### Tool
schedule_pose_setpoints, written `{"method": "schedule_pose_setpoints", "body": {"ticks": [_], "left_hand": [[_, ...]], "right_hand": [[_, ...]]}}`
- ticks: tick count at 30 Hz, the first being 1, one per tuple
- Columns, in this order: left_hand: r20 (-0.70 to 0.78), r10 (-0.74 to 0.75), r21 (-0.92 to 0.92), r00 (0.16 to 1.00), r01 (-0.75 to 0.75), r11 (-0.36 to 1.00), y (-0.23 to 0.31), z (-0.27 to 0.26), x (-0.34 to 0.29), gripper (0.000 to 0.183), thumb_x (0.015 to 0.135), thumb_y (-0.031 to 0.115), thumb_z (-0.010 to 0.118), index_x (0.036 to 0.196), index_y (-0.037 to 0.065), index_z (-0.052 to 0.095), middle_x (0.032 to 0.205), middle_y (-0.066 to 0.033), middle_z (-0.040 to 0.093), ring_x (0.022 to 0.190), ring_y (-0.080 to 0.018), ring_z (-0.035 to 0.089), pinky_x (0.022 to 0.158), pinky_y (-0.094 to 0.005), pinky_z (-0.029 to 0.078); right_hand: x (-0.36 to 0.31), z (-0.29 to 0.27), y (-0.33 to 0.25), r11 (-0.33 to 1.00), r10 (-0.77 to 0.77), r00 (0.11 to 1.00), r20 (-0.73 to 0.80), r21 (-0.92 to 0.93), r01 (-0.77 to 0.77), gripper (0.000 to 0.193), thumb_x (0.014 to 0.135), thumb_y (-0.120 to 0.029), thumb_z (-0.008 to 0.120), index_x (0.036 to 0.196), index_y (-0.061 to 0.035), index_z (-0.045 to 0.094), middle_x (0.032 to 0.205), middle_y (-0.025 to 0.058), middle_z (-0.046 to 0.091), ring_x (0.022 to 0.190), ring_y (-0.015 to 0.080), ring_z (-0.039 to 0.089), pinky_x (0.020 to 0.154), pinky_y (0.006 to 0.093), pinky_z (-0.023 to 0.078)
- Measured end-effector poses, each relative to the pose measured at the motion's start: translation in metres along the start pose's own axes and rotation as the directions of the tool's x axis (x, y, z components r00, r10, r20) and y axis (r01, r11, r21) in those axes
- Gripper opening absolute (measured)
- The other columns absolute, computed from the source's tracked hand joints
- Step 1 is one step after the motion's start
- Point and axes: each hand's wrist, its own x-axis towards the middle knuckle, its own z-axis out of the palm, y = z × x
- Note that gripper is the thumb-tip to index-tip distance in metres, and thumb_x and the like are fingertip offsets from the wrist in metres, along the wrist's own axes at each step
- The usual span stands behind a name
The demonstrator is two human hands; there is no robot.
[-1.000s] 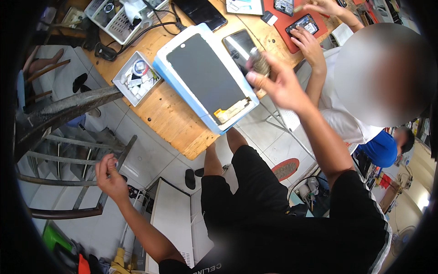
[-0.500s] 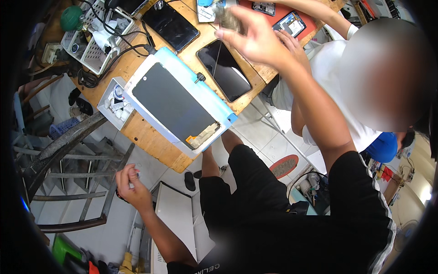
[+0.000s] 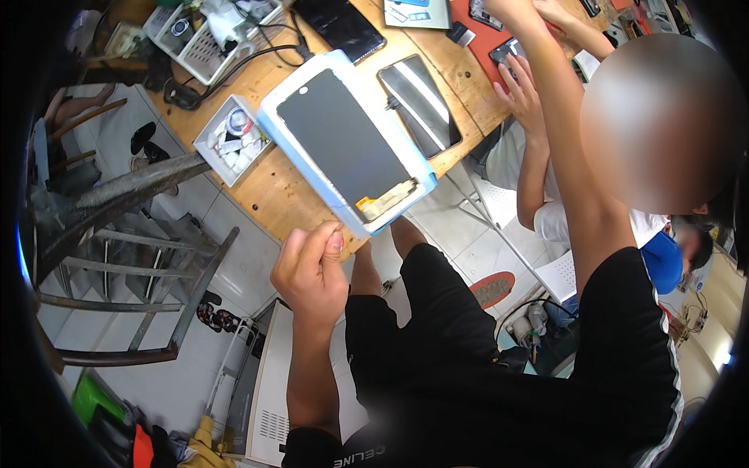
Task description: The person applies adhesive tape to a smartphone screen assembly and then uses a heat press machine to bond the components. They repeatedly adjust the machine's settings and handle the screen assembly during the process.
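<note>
My left hand [image 3: 312,269] is closed in a pinch, just below the near corner of a light-blue and white heating platform [image 3: 425,187]. What its fingers hold, if anything, is hidden. A dark phone screen panel [image 3: 343,132] lies on the platform, with an orange and beige flex strip [image 3: 386,201] at its near end. My right hand [image 3: 511,8] reaches over the red mat [image 3: 488,66] at the top edge. Its fingers are cut off by the frame.
A black phone [image 3: 421,105] lies right of the platform, another phone [image 3: 339,30] beyond it. Left stand a small box [image 3: 207,148] of white bits and a white basket [image 3: 207,66] with cables. At right sits a co-worker, one hand [image 3: 521,90] by a phone on the mat.
My left hand has risen rightward to the platform's near corner. My right hand has moved away to the upper right; the brownish wad it held is out of sight. The whole view has shifted.
</note>
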Motion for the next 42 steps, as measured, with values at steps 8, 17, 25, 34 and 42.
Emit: {"method": "schedule_pose_setpoints", "body": {"ticks": [8, 17, 25, 34, 42], "left_hand": [[-0.060, -0.023, 0.116, 0.998, 0.030, 0.993, -0.056, -0.053, -0.013, 0.010, 0.095, 0.011, 0.068, 0.101, 0.009, 0.076, 0.079, -0.0062, 0.062, 0.067, -0.0228, 0.061, 0.062, -0.0351, 0.047], [-0.229, -0.119, 0.253, 0.966, 0.177, 0.951, -0.162, -0.158, -0.015, 0.017, 0.103, 0.015, 0.063, 0.106, 0.002, 0.073, 0.090, -0.0068, 0.066, 0.083, -0.0187, 0.063, 0.073, -0.0314, 0.048], [-0.290, -0.162, 0.284, 0.943, 0.246, 0.927, -0.170, -0.133, -0.015, 0.021, 0.105, 0.017, 0.061, 0.105, -0.001, 0.071, 0.096, -0.0092, 0.068, 0.088, -0.0228, 0.061, 0.082, -0.0345, 0.049], [-0.297, -0.260, 0.168, 0.919, 0.318, 0.933, -0.135, -0.086, -0.036, 0.021, 0.105, 0.016, 0.059, 0.102, -0.002, 0.069, 0.093, -0.0107, 0.066, 0.085, -0.0231, 0.060, 0.080, -0.0347, 0.048], [-0.030, -0.430, 0.005, 0.902, 0.430, 0.903, -0.153, -0.126, -0.115, 0.020, 0.104, 0.013, 0.060, 0.097, -0.003, 0.069, 0.092, -0.0092, 0.064, 0.084, -0.0187, 0.059, 0.077, -0.0322, 0.047]], "right_hand": [[-0.097, -0.017, -0.012, 0.998, -0.024, 0.996, 0.088, 0.061, 0.018, 0.034, 0.095, -0.023, 0.075, 0.116, 0.0014, 0.066, 0.082, 0.0053, 0.067, 0.069, 0.0112, 0.062, 0.061, 0.0292, 0.048], [-0.225, 0.011, -0.116, 0.891, 0.186, 0.849, 0.494, 0.280, -0.358, 0.028, 0.097, -0.013, 0.073, 0.120, 0.0004, 0.063, 0.106, 0.0060, 0.067, 0.097, 0.0102, 0.060, 0.088, 0.0284, 0.051], [-0.193, 0.002, -0.096, 0.956, -0.293, 0.874, 0.387, 0.145, 0.256, 0.028, 0.097, -0.010, 0.069, 0.121, 0.0008, 0.063, 0.101, 0.0093, 0.070, 0.088, 0.0140, 0.065, 0.078, 0.0288, 0.052], [-0.111, -0.018, -0.087, 0.905, -0.052, 0.985, 0.164, 0.424, -0.023, 0.030, 0.098, -0.017, 0.073, 0.120, -0.0017, 0.060, 0.098, 0.0023, 0.062, 0.089, 0.0096, 0.060, 0.077, 0.0267, 0.050], [-0.265, -0.029, -0.178, 0.804, -0.328, 0.530, 0.782, 0.526, -0.277, 0.068, 0.102, -0.017, 0.064, 0.159, 0.0002, 0.031, 0.144, 0.0216, 0.053, 0.120, 0.0316, 0.059, 0.102, 0.0415, 0.047]]}}
